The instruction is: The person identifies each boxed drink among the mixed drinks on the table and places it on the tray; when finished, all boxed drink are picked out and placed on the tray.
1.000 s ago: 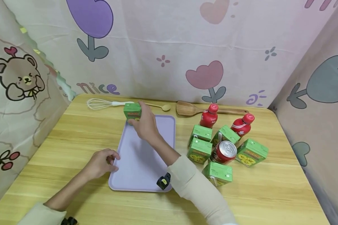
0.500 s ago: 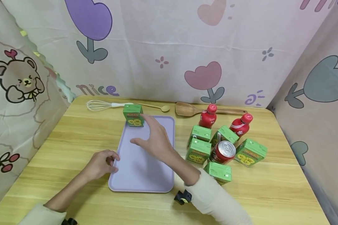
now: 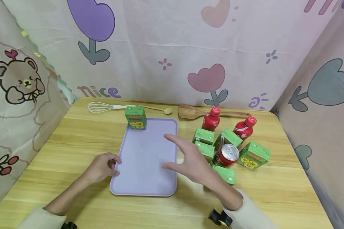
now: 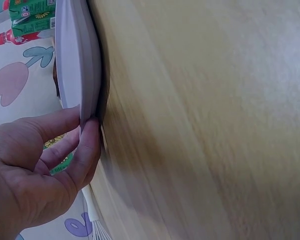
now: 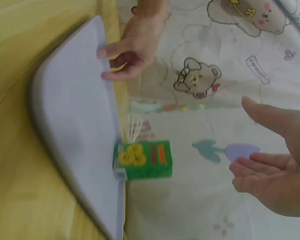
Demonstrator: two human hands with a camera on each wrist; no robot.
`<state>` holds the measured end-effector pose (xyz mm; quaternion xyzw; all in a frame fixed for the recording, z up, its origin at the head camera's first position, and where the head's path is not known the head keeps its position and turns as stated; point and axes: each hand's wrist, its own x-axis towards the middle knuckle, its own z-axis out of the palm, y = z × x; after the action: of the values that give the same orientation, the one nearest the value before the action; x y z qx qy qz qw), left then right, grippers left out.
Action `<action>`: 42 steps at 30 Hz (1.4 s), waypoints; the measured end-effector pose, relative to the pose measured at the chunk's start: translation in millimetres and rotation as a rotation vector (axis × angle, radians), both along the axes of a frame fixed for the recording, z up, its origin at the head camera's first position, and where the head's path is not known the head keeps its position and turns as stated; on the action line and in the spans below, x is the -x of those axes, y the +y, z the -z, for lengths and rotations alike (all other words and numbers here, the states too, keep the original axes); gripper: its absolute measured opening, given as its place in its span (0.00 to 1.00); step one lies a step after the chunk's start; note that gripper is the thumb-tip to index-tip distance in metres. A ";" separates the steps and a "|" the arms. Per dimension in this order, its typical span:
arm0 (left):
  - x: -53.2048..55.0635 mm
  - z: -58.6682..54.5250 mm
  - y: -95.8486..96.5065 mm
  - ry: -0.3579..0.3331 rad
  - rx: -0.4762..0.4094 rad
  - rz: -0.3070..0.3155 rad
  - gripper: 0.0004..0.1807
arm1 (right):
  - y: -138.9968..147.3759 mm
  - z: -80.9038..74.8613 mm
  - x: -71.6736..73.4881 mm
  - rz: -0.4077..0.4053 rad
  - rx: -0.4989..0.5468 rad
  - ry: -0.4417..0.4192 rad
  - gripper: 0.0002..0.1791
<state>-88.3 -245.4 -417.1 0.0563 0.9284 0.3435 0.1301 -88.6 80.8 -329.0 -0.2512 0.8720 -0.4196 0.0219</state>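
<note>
- Counter [image 3: 275,197] of pale, grained wood, bearing everything we see set out.
- Lavender rectangular tray [image 3: 143,171], resting on the counter near its middle.
- Our right hand [image 3: 193,162], above the tray's right edge, thumb and fingers wide apart.
- Our left hand [image 3: 101,167], thumb and fingers pinching the tray's left rim.
- Green box-shaped carton [image 3: 136,117] with yellow flowers, upright at the tray's far left corner.
- Red metal can [image 3: 229,156] with silver top, among five more green cartons [image 3: 254,156] to the tray's right.
</note>
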 end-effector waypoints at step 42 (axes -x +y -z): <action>1.0 0.8 -1.8 0.018 -0.002 0.014 0.16 | 147.1 48.4 -42.6 0.147 0.122 -0.091 0.27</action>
<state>-89.3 -247.2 -417.9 0.0659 0.9288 0.3428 0.1242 -46.0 227.9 -377.4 -0.1682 0.8590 -0.4833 0.0152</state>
